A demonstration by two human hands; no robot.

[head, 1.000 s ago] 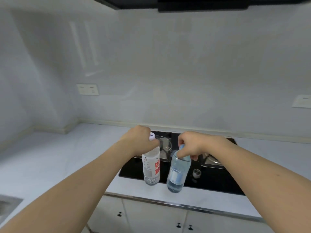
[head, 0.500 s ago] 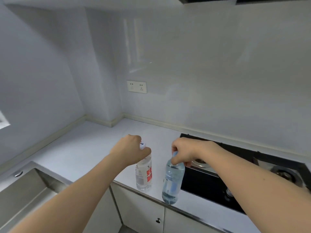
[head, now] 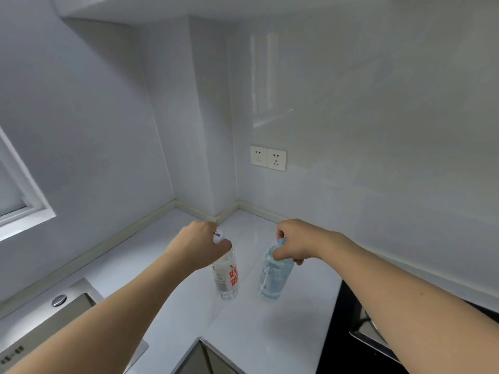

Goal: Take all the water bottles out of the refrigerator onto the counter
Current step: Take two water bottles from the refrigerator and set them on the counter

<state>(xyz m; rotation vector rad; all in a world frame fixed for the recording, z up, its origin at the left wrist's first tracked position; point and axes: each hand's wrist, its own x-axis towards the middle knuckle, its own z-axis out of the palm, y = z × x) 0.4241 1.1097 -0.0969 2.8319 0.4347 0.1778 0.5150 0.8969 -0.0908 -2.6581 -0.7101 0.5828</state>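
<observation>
Below the left hand (head: 198,247), the bottle with the red-printed label (head: 226,276) hung upright, its white cap (head: 218,237) poking out past the knuckles; the fingers of that grip were curled tight round the bottle's neck. Just to the right of it, apart and not touching, the bluish clear bottle (head: 275,276) hung from the right hand (head: 293,244), whose fingers pinched it at the neck just under the pale blue cap (head: 280,242). Both grips were closed on their bottles from above, backs of the hands up. Under the two grips lay the white worktop (head: 243,325); the bases of both bottles were close to its surface, though whether they touched it or hung just above could not be told. The bluish bottle leaned a little, its base nearer the person than its neck.

Beyond the grips the worktop ran into a corner where a boxed wall column (head: 205,130) came down, with a double socket (head: 267,157) on the wall above and to the right of the right-hand grip. Left of the left grip, and nearer the person, sat a steel sink (head: 40,333) with a round tap-hole cover (head: 59,300), and higher up a window frame (head: 24,201). Right of the right grip, low down, showed the black edge of a hob (head: 348,319)
</observation>
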